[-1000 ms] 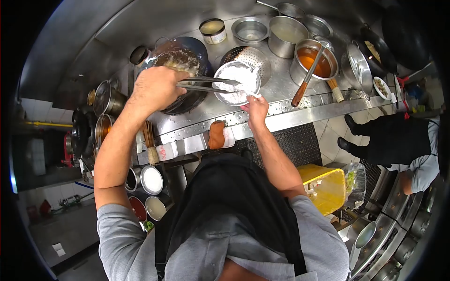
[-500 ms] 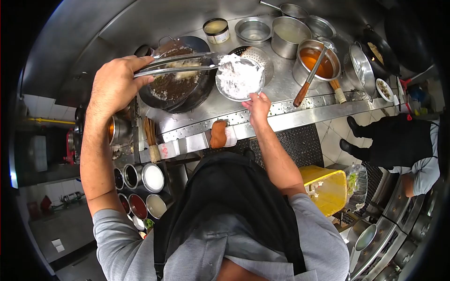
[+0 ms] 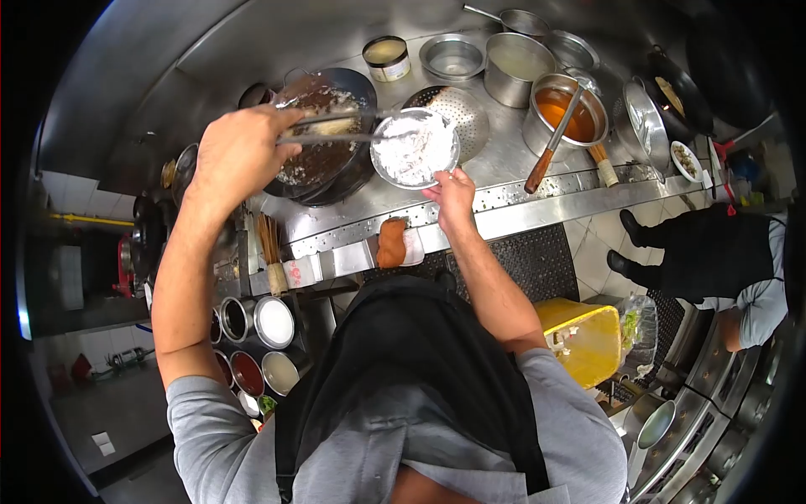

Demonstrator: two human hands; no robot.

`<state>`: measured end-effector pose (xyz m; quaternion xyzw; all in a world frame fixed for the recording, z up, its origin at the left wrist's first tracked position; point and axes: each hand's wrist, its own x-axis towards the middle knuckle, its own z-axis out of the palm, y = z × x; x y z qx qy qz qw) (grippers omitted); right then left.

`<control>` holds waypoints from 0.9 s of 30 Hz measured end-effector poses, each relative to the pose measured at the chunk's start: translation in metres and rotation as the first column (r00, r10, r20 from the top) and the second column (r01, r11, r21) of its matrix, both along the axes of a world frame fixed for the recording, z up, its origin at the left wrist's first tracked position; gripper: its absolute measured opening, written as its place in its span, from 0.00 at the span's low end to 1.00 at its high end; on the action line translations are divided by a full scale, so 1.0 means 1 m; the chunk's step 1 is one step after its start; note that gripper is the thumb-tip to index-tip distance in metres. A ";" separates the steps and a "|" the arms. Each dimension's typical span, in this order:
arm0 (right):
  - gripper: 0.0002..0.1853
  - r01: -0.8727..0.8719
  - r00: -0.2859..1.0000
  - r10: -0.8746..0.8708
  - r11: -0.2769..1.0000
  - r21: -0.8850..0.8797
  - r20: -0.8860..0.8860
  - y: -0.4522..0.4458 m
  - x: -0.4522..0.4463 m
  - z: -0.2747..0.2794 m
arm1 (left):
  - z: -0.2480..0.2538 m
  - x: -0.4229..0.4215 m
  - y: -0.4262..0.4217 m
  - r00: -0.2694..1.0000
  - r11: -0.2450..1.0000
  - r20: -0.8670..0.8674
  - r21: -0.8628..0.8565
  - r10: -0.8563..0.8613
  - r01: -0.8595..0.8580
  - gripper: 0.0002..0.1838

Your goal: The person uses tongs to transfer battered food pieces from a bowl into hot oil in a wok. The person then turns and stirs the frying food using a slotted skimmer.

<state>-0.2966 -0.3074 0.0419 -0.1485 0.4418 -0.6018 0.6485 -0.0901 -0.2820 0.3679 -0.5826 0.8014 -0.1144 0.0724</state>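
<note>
My left hand [image 3: 239, 151] is closed around metal tongs [image 3: 340, 138], whose arms are blurred by motion. Their tips reach over the near-left part of a metal bowl [image 3: 391, 179] filled with white, powder-coated pieces [image 3: 424, 149]. With its fingers on the bowl's near rim, my right hand [image 3: 454, 198] holds it above the counter. Left of the bowl sits a dark wok [image 3: 359, 88] of brownish oil with pale bits floating in it; the tongs and my left hand cross over it. Whether the tongs grip a piece is unclear.
Behind the bowl lies a perforated strainer [image 3: 473, 126]. To the right stand a pot of orange liquid [image 3: 600, 109] with a wooden-handled ladle [image 3: 554, 147] across it, and a tall pot [image 3: 495, 88]. An orange cloth [image 3: 391, 244] hangs at the front edge. Another person [image 3: 714, 252] is at far right.
The bowl and my right hand have shifted left toward the wok. My left hand has moved right and slightly down, bringing the tongs farther over the bowl.
</note>
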 end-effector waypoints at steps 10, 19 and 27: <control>0.01 0.070 0.997 -0.070 0.997 -0.030 -0.012 -0.002 -0.001 0.006 | -0.028 0.003 0.016 0.994 0.995 -0.054 0.011 -0.094 0.095 0.24; 0.02 0.062 0.998 -0.062 0.998 -0.018 -0.006 -0.004 -0.005 0.000 | 0.023 0.003 0.033 0.999 0.992 0.010 -0.121 -0.033 0.034 0.20; 0.03 0.037 0.999 -0.037 0.999 -0.030 0.021 -0.001 -0.001 0.014 | 0.047 -0.004 0.031 1.000 0.990 0.019 -0.142 0.012 -0.009 0.21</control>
